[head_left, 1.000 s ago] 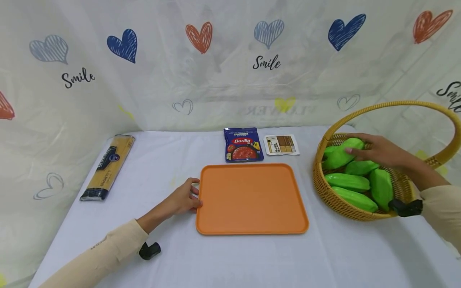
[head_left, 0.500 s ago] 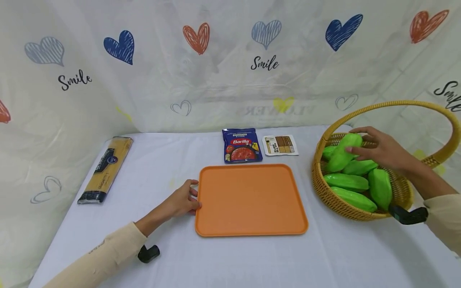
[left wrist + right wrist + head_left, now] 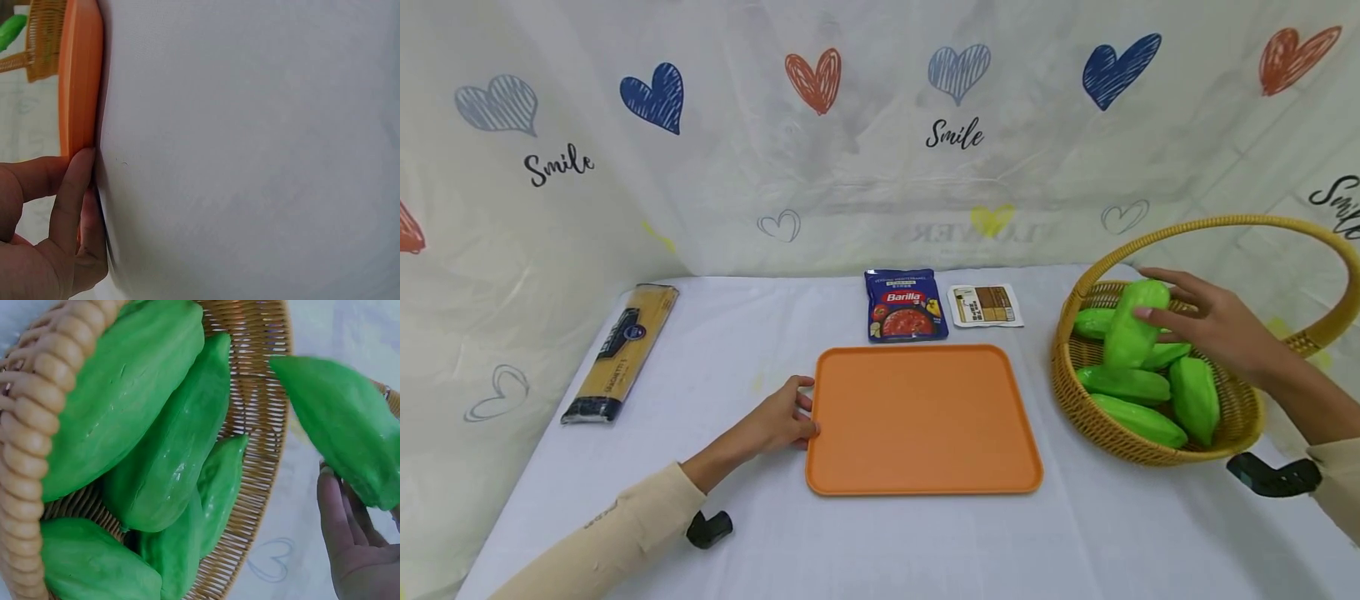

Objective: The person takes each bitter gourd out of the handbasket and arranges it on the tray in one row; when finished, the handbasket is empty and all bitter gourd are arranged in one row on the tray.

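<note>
My right hand (image 3: 1232,329) holds a green papaya (image 3: 1133,325) by its upper part, raised just above the others in the wicker basket (image 3: 1075,421). In the right wrist view this papaya (image 3: 350,425) has a pointed end and ridged sides, clear of the rim, with the fingers against it. Several more green papayas (image 3: 172,437) lie in the basket. My left hand (image 3: 781,417) grips the left edge of an orange tray (image 3: 925,417) lying flat on the table. The left wrist view shows thumb and fingers at the tray's rim (image 3: 81,81).
A spaghetti pack (image 3: 625,354) lies at the left of the white-covered table (image 3: 880,546). Behind the tray are a blue Barilla sauce pouch (image 3: 906,306) and a small white-and-brown packet (image 3: 986,306). The basket's tall handle (image 3: 1247,221) arches over the right arm.
My right hand has lifted the green papaya slightly and drawn it to the right, tilting it more upright. The left hand stays at the tray's edge.
</note>
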A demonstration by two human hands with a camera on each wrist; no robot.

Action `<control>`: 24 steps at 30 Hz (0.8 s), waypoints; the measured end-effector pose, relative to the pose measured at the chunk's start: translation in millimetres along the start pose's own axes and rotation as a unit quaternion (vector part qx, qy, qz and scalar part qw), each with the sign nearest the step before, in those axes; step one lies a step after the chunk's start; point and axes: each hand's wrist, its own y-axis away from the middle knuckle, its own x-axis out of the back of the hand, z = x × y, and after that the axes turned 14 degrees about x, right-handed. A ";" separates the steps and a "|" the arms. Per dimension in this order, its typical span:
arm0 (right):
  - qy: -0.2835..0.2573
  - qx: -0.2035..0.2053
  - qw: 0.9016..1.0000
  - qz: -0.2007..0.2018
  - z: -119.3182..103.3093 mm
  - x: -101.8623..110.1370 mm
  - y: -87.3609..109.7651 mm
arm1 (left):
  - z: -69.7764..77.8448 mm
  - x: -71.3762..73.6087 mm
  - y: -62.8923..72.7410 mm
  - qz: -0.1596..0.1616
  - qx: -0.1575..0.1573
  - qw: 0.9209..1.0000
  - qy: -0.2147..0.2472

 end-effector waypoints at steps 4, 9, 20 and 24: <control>0.011 -0.003 1.000 0.000 -6.8 0.1 5.6 | -0.8 0.1 -1.0 -0.001 -0.001 1.000 -0.002; 0.012 -0.014 1.000 -0.007 -18.0 -4.5 10.4 | -1.4 0.5 -2.2 -0.006 0.002 1.000 0.003; -0.019 0.055 0.998 -0.033 -31.7 -20.7 20.9 | 1.3 0.1 -0.3 -0.011 0.002 1.000 -0.003; -0.039 0.077 0.995 -0.040 -39.3 -28.6 23.6 | 1.6 -0.2 -0.6 -0.009 0.005 1.000 -0.002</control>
